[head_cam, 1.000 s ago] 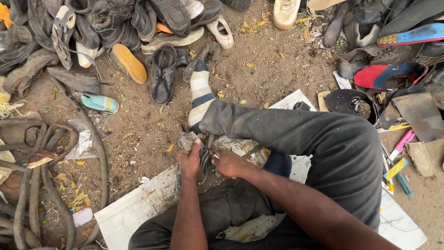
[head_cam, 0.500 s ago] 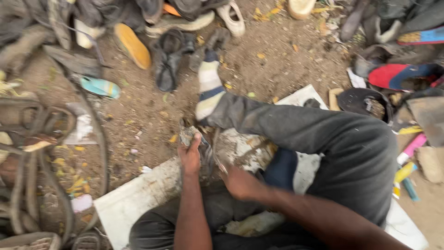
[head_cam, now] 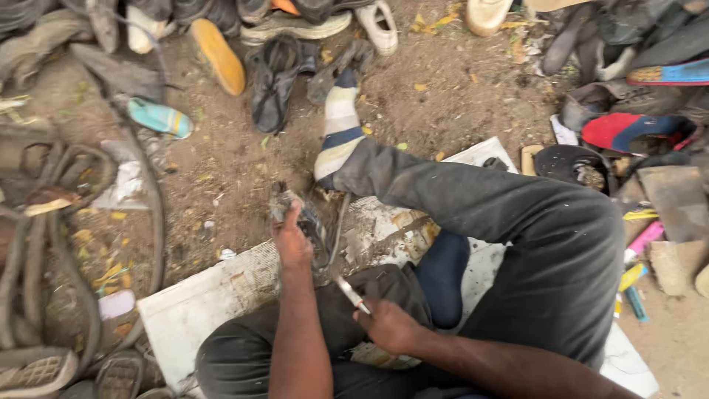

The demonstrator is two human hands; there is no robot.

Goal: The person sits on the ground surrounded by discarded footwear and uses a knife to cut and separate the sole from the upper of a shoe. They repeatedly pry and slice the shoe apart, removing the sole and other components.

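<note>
My left hand [head_cam: 292,240] presses down on a worn grey shoe piece [head_cam: 299,214] that lies at the edge of a white board [head_cam: 214,295]. My right hand [head_cam: 388,325] sits lower, near my lap, closed on a thin metal tool [head_cam: 348,290] with a red-and-white band; its tip points up toward the shoe piece. A thin dark thread or strap [head_cam: 338,225] runs from the shoe piece down toward the tool. My left leg in dark trousers [head_cam: 502,214] stretches across the board, ending in a striped sock [head_cam: 338,133].
Old shoes and sandals lie in heaps along the top and right, among them a yellow sole [head_cam: 218,55], a black shoe [head_cam: 275,77] and a red and blue sandal [head_cam: 635,129]. Rubber strips and tyre pieces [head_cam: 44,244] pile up on the left. Small tools [head_cam: 635,288] lie at right on dirt.
My right hand has pulled back from the shoe piece toward my lap, drawing the tool and thread with it. The left hand stays on the shoe piece. The camera has tilted slightly.
</note>
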